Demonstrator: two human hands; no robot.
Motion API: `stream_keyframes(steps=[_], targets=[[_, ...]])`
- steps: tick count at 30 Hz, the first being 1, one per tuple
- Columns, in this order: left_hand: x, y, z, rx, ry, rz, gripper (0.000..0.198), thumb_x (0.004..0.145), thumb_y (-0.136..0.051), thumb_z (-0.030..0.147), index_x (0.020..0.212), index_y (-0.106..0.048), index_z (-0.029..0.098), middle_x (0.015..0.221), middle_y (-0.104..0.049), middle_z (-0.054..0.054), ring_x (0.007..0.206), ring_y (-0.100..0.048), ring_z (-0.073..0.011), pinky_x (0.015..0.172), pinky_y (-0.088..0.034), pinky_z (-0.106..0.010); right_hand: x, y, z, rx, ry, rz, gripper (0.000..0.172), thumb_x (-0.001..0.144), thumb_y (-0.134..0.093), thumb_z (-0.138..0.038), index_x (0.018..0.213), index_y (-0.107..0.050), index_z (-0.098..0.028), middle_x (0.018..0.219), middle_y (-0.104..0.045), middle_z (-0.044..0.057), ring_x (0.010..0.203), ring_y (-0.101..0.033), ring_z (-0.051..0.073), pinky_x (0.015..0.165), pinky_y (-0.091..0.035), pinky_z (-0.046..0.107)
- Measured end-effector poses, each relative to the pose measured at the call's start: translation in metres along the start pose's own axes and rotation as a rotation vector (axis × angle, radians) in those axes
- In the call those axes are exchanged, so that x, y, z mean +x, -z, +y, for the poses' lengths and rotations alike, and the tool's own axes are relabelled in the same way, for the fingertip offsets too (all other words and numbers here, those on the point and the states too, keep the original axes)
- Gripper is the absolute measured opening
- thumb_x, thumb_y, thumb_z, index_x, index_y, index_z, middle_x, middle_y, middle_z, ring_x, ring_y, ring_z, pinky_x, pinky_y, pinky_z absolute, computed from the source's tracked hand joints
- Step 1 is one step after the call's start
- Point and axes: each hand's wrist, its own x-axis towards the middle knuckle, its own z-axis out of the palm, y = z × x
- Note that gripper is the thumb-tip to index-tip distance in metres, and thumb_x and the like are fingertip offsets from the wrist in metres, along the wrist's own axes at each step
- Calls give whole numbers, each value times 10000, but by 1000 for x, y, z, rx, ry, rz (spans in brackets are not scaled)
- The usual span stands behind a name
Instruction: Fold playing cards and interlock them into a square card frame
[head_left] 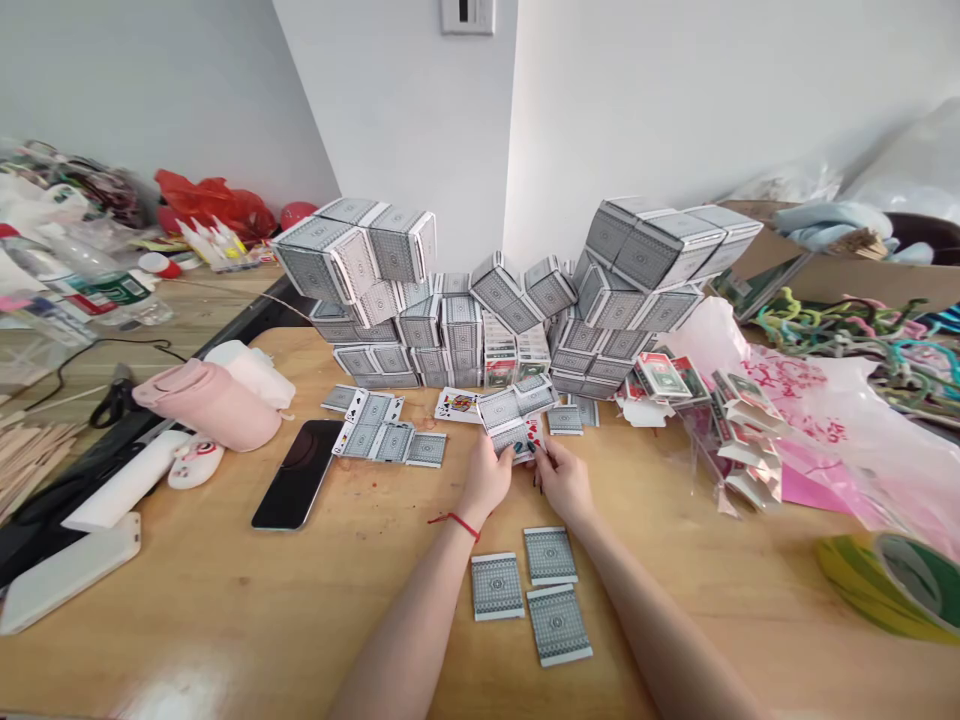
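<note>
Between both hands, just above the table, I hold a piece of folded playing cards (504,412) with grey patterned backs and a red-marked face showing. My left hand (489,472) pinches its lower left side. My right hand (561,478) closes on its lower right edge; the fingertips are partly hidden. Behind stands a large structure of card cubes (461,335), its two sides rising higher than its middle. To the left lie flat joined cards (373,425). A face card (456,404) rests near the structure's base. Three folded cards (497,586) lie between my forearms.
A black phone (296,475), a pink cylinder (217,405) and a white power bank (71,575) lie left. On the right are opened card boxes (739,440), a pink-white plastic bag (817,410) and a yellow-green tape roll (892,585). A wall stands behind the table (315,620).
</note>
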Motion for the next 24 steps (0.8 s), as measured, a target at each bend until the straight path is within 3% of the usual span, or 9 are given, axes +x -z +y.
stream_keyframes(steps=[4, 8, 11, 14, 16, 19, 22, 24], targets=[[1, 0, -4, -49, 52, -4, 352, 735, -515, 115, 1077, -455, 173, 1140, -554, -101, 1082, -506, -199, 936, -385, -368, -4, 1, -6, -109, 85, -6, 351, 840, -349, -386, 928, -612, -170, 569, -589, 7, 456, -519, 128, 500, -420, 224], [2, 0, 7, -216, 33, -34, 359, 759, -516, 164, 1108, -435, 181, 1197, -524, -87, 1102, -493, -176, 951, -375, -350, -7, 3, -12, -165, 119, -129, 387, 846, -339, -354, 1132, -532, -176, 541, -573, -11, 489, -540, 142, 525, -413, 225], [1, 1, 19, -354, 31, -77, 405, 741, -569, 223, 1119, -430, 178, 1196, -531, -94, 1098, -501, -182, 938, -389, -349, -9, 2, -14, -270, 136, -169, 315, 821, -382, -343, 1037, -559, -196, 554, -581, -3, 487, -537, 154, 506, -383, 229], [0, 1, 25, -348, 82, -25, 457, 666, -657, 259, 1072, -472, 157, 1140, -571, -115, 1037, -544, -207, 900, -413, -369, -11, -1, -16, -351, 161, -179, 182, 766, -445, -300, 855, -572, -204, 559, -582, 3, 489, -526, 151, 495, -354, 227], [1, 1, 25, -334, 114, 17, 441, 644, -674, 266, 1032, -499, 149, 1099, -595, -118, 989, -570, -211, 869, -431, -372, -12, -2, -17, -256, 165, -220, 160, 747, -462, -277, 852, -557, -202, 540, -562, -11, 475, -504, 135, 487, -354, 222], [2, 0, 25, -357, 124, 35, 417, 653, -660, 257, 1029, -515, 152, 1072, -612, -100, 972, -579, -202, 861, -433, -359, -13, -1, -20, 90, 113, -269, 269, 767, -448, -294, 1007, -507, -188, 552, -532, -32, 451, -469, 109, 454, -376, 215], [3, 0, 25, -392, 118, 13, 416, 654, -649, 239, 1043, -528, 154, 1070, -617, -87, 988, -572, -200, 874, -422, -354, -10, 0, -21, 388, 13, -172, 388, 785, -459, -364, 1124, -437, -178, 578, -515, -43, 407, -440, 87, 397, -391, 210], [4, 1, 26, -408, 118, -3, 385, 657, -639, 239, 1021, -551, 148, 1060, -623, -87, 980, -575, -204, 869, -423, -354, -6, 1, -20, 485, -51, -99, 384, 782, -477, -423, 1072, -466, -172, 578, -513, -40, 387, -448, 81, 370, -402, 210]])
